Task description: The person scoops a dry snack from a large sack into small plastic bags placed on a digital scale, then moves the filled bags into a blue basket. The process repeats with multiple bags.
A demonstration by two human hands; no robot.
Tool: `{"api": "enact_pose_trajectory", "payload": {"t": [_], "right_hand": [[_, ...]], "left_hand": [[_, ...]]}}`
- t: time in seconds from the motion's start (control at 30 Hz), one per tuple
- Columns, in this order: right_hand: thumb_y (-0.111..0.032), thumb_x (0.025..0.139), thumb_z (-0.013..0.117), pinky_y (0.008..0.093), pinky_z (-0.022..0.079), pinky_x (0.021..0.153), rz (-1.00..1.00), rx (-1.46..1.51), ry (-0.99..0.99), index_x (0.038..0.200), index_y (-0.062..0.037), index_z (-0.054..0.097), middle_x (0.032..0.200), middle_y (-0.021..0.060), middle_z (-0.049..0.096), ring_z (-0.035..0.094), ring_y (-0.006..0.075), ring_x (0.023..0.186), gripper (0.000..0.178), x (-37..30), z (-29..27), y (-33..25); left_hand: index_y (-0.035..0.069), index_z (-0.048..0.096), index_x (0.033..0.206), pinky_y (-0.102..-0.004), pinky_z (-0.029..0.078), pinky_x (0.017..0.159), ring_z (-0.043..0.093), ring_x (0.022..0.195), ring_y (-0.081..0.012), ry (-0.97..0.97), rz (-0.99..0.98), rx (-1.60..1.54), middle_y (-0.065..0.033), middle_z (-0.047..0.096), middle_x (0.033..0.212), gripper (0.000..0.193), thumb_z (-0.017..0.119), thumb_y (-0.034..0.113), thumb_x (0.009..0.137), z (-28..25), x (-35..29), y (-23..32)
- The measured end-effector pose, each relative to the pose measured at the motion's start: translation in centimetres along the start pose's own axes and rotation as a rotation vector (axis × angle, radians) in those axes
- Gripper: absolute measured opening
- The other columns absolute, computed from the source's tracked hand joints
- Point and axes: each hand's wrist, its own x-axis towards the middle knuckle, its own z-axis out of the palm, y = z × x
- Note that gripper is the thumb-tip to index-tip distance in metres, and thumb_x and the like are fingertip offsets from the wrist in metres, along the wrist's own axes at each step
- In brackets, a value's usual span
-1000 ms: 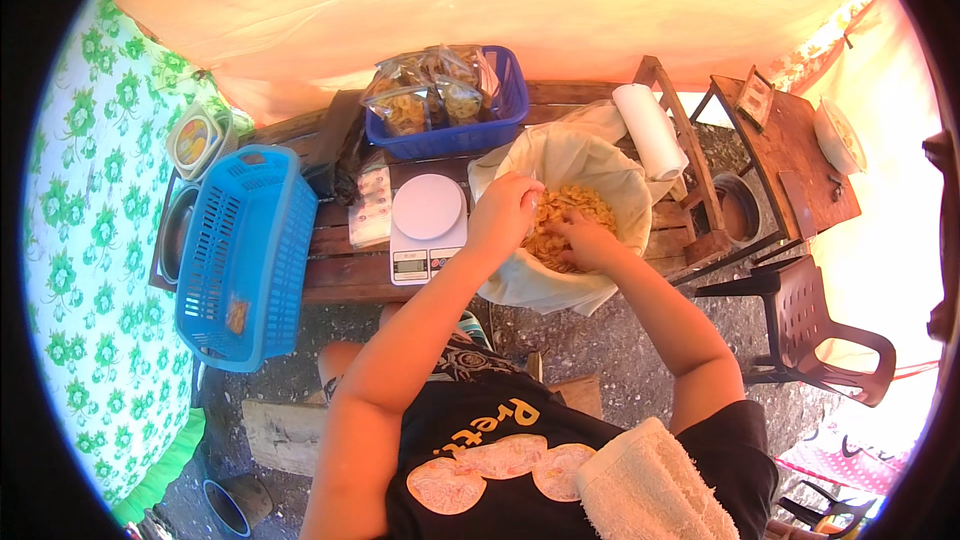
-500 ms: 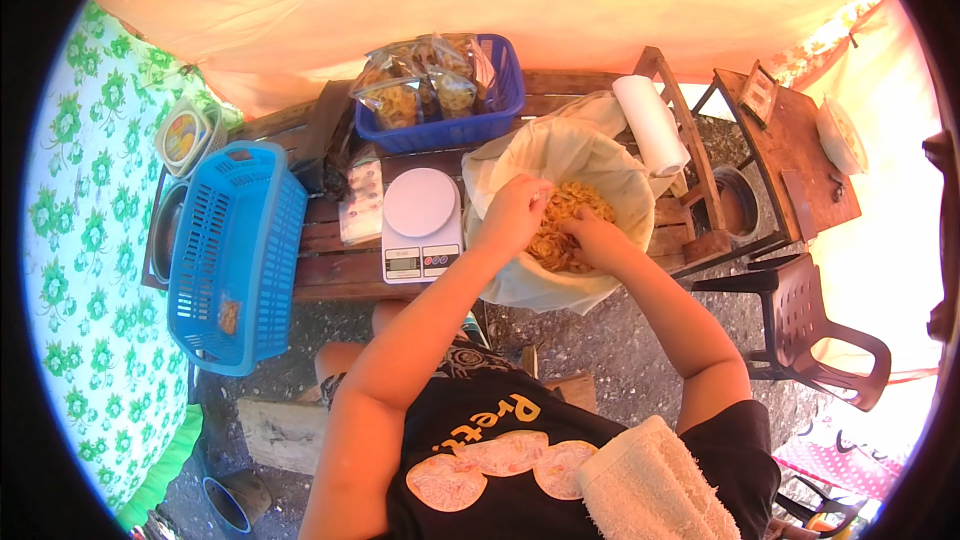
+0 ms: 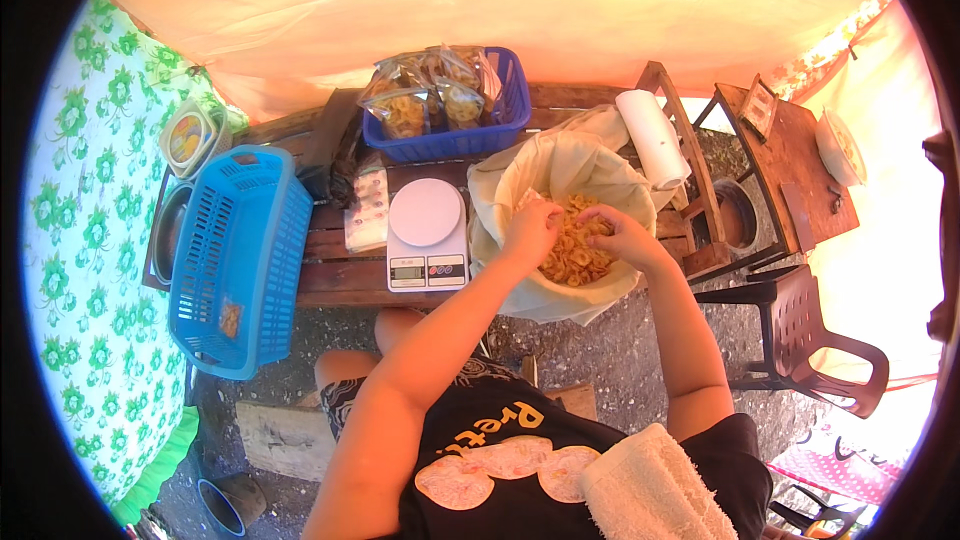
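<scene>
A large basin lined with pale plastic (image 3: 540,165) sits on a low wooden bench (image 3: 335,275) and holds a heap of yellow chips (image 3: 577,258). Both my hands are down in the heap. My left hand (image 3: 533,230) is curled over chips at the left side of the pile. On the right, my right hand (image 3: 620,233) has its fingers closed on chips. Left of the basin stands a white kitchen scale (image 3: 426,234) with nothing on its round plate.
A blue crate (image 3: 490,125) with bagged chips stands behind the scale. An empty blue basket (image 3: 238,255) lies at the bench's left end. A white plastic roll (image 3: 652,138), a wooden rack (image 3: 690,200), a dark plastic chair (image 3: 810,340) and a small table (image 3: 790,165) are to the right.
Both hands stay in the basin; the left hand has dipped lower into the chips and the right hand has shifted slightly. The view has shifted a little.
</scene>
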Motion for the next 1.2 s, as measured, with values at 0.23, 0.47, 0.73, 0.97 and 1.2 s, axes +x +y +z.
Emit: {"api": "enact_pose_trajectory", "payload": {"t": [0.23, 0.47, 0.73, 0.97, 1.2], "right_hand": [[0.003, 0.081, 0.062, 0.0288, 0.045, 0.093, -0.157, 0.082, 0.12, 0.122, -0.0093, 0.053, 0.117, 0.0038, 0.056, 0.053, 0.0149, 0.107, 0.044, -0.1, -0.3, -1.4], [0.003, 0.082, 0.063, 0.0275, 0.046, 0.09, -0.241, 0.683, 0.088, 0.126, -0.0085, 0.049, 0.113, 0.0028, 0.057, 0.055, 0.0105, 0.102, 0.048, -0.2, 1.4, -2.6], [0.004, 0.081, 0.06, 0.0323, 0.044, 0.092, -0.367, -0.132, 0.347, 0.122, -0.0102, 0.053, 0.118, 0.0082, 0.056, 0.054, 0.0191, 0.11, 0.044, -0.2, 2.0, -1.1], [0.001, 0.08, 0.06, 0.0316, 0.045, 0.088, -0.236, -0.037, 0.289, 0.121, -0.0078, 0.052, 0.116, 0.0113, 0.056, 0.055, 0.0178, 0.107, 0.043, -0.6, 1.8, -1.3], [-0.007, 0.083, 0.064, 0.0282, 0.048, 0.074, -0.171, 0.06, 0.278, 0.122, -0.0059, 0.051, 0.096, 0.0066, 0.059, 0.057, 0.017, 0.083, 0.041, 0.1, 1.8, -0.9]], "left_hand": [[0.0, 0.066, 0.104, -0.0365, 0.05, 0.073, 0.062, 0.078, -0.0265, -0.019, -0.062, -0.001, -0.0137, 0.064, 0.095, 0.03, 0.07, 0.006, 0.075, 0.2, 0.0, 0.4], [-0.004, 0.063, 0.099, -0.0363, 0.049, 0.076, 0.061, 0.085, -0.0301, 0.038, 0.041, 0.013, -0.0157, 0.058, 0.101, 0.033, 0.074, 0.005, 0.07, 0.4, -0.7, 2.1], [-0.004, 0.059, 0.114, -0.0368, 0.049, 0.076, 0.061, 0.086, -0.0297, -0.073, 0.0, -0.001, -0.0167, 0.055, 0.106, 0.047, 0.068, -0.002, 0.068, 1.0, -0.2, 3.0], [-0.003, 0.057, 0.117, -0.0337, 0.051, 0.073, 0.062, 0.087, -0.029, -0.04, -0.008, 0.006, -0.0172, 0.054, 0.111, 0.048, 0.069, 0.001, 0.071, 2.2, -0.2, 3.4], [-0.002, 0.056, 0.118, -0.0348, 0.051, 0.075, 0.061, 0.089, -0.0301, -0.035, -0.018, 0.014, -0.017, 0.054, 0.111, 0.049, 0.069, -0.001, 0.071, 1.9, -0.3, 3.9]]}}
